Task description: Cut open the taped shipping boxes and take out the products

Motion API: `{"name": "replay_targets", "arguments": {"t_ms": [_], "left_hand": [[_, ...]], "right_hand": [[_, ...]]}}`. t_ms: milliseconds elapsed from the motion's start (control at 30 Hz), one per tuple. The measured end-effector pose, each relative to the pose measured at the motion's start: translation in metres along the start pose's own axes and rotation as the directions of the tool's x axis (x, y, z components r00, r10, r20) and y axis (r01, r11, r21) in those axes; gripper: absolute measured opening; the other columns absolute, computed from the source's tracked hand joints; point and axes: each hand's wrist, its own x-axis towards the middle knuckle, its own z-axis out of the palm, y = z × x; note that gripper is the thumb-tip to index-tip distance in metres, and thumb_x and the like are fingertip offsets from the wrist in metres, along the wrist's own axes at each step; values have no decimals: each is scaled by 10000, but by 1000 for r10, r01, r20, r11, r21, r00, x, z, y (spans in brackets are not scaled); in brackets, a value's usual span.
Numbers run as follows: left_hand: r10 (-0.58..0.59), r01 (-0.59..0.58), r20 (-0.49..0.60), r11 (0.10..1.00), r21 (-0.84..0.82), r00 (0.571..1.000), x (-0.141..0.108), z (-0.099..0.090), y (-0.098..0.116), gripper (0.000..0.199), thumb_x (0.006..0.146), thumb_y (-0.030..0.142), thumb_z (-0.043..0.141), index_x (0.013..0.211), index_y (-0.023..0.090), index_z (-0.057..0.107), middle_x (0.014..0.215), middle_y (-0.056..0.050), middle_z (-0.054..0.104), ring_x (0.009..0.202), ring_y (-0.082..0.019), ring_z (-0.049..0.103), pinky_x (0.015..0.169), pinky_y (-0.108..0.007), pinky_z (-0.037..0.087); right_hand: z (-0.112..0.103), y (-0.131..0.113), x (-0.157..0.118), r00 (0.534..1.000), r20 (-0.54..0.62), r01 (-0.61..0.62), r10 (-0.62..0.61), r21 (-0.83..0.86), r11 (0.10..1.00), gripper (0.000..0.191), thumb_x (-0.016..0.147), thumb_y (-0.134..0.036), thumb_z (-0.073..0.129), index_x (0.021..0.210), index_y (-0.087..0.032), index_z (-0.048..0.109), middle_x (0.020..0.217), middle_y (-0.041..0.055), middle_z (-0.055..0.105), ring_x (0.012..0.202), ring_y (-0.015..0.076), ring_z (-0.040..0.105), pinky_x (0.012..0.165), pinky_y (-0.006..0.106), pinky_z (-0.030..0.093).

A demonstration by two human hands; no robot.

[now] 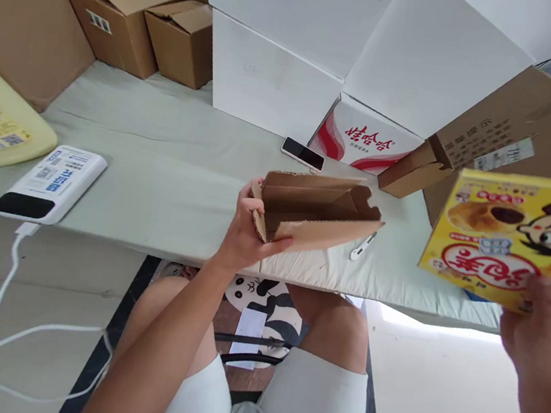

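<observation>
My left hand (247, 230) grips the left end of a small open cardboard box (322, 232), tilted over the cloth-covered table (157, 185). Its brown inside shows, with no contents visible. On the right, my right hand (543, 320) holds a yellow snack box (492, 240) by its lower edge, with a cartoon face and red lettering towards the camera. The snack box is held up, apart from the cardboard box.
Behind stand white boxes (276, 72), a red-and-white carton (364, 137) and a black-screened device (302, 154). Brown cartons (111, 25) fill the back left. A white power bank (52, 182) with a cable lies left. A large carton (526, 130) stands right.
</observation>
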Motion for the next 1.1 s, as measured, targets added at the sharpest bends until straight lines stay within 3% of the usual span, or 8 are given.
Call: {"name": "replay_targets", "arguments": {"t_ms": [133, 333, 433, 533, 667, 800, 933, 1100], "left_hand": [[-80, 92, -115, 991, 100, 990, 14, 14, -16, 747, 709, 690, 833, 1103, 304, 329, 1496, -146, 381, 1542, -318, 343, 1216, -579, 345], [27, 13, -297, 991, 133, 955, 20, 31, 31, 857, 723, 670, 830, 1354, 297, 387, 1630, -192, 298, 1589, -363, 233, 1248, -611, 290], [-41, 38, 68, 999, 38, 997, -1, 30, 81, 538, 851, 605, 734, 1241, 277, 563, 1378, -130, 597, 1374, -310, 542, 1157, -518, 464], [-271, 329, 552, 944, -8, 789, -37, 30, 110, 669, 765, 625, 806, 1289, 259, 609, 1305, -125, 673, 1218, -304, 662, 982, -432, 592], [-623, 769, 584, 640, -1, 520, -91, 29, 114, 675, 711, 558, 871, 1250, 256, 598, 1063, -52, 736, 938, -233, 730, 792, -350, 617], [-889, 874, 218, 304, -379, 404, -130, 27, 113, 672, 628, 580, 912, 1078, 231, 555, 1023, -20, 722, 878, -178, 725, 713, -268, 603], [-957, 834, 94, 189, -518, 275, -148, 31, 119, 768, 492, 473, 991, 984, 254, 443, 931, 47, 696, 788, -145, 723, 635, -234, 594], [-954, 819, 77, 206, -536, 290, -151, 37, 120, 761, 536, 418, 980, 1082, 272, 471, 1034, 37, 697, 846, -129, 724, 687, -226, 602]], "right_hand": [[3, 29, -66, 881, 22, -457, 473, 301, 837, 407, 690, -508, 785, 1045, -344, 676, 1226, 69, 722, 1112, 377, 709, 873, 603, 613], [18, 57, -153, 695, 248, -715, 675, 346, 608, 613, 675, -572, 839, 1128, -299, 529, 1001, 32, 752, 830, 259, 758, 702, 409, 646], [23, 54, -169, 694, 396, -715, 601, 285, 638, 560, 673, -545, 855, 1051, -288, 532, 967, 24, 748, 836, 258, 755, 701, 378, 637], [33, 41, -170, 748, 508, -575, 427, 176, 799, 506, 646, -514, 866, 1002, -252, 619, 1017, 66, 736, 913, 275, 737, 755, 384, 633], [55, 30, -163, 759, 582, -522, 292, 274, 808, 513, 750, -552, 781, 1122, -243, 611, 1195, 124, 732, 986, 272, 727, 824, 415, 624], [78, 40, -176, 772, 529, -603, 353, 436, 668, 487, 857, -597, 664, 1192, -261, 553, 1297, 115, 702, 1145, 244, 694, 953, 417, 581], [96, 41, -211, 617, 725, -727, 306, 378, 573, 538, 832, -628, 696, 1207, -264, 565, 1257, 111, 696, 1097, 236, 693, 937, 406, 574], [120, 29, -240, 539, 809, -755, 237, 339, 562, 628, 797, -601, 731, 1294, -290, 507, 1259, 87, 640, 1106, 224, 676, 932, 397, 588]]}}
